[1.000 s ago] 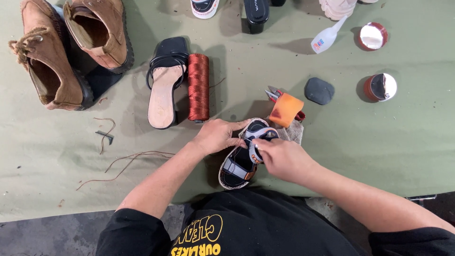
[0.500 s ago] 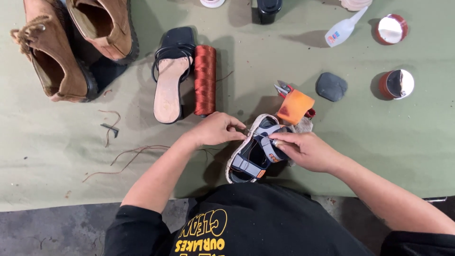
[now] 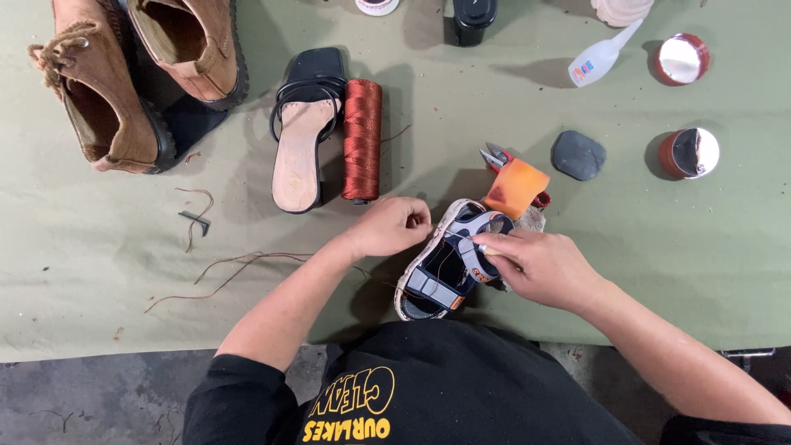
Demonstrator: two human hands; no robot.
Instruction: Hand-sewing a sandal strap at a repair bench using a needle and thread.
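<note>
Mid-repair on the small sandal [image 3: 445, 268]: right hand [image 3: 540, 265] pinches its strap, left hand [image 3: 394, 226] loosely closed beside it, contents unclear. Next probably needs steady strap tension

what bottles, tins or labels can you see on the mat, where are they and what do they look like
Squeeze bottle: top right, lying tilted, white with a small coloured label.
Round tin: right of the bottle, red rim, silvery face.
Second round tin: below it, same colours.
Dark container: top edge, only partly visible.
</note>
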